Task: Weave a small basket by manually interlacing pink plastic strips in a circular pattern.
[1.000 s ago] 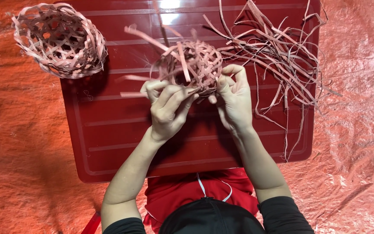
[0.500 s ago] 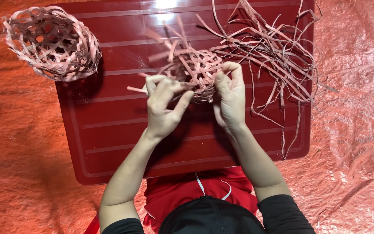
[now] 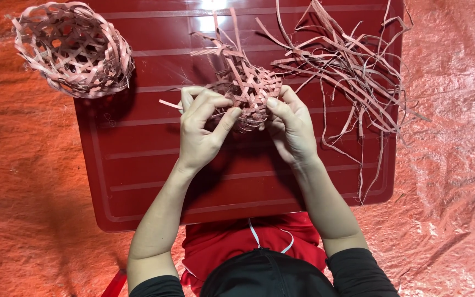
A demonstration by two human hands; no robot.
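Pinching the half-woven basket [image 3: 248,91] from both sides, the left hand [image 3: 202,129] and right hand [image 3: 292,129] keep it steady at the upper middle of the red table [image 3: 138,181], loose strips [image 3: 347,71] close by.

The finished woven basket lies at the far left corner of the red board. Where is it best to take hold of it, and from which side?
Probably at the rim of the finished basket, from the right. It lies tilted, its mouth turned up and rightward, so fingers can hook inside and pinch the woven wall. Its left part overhangs the red board.
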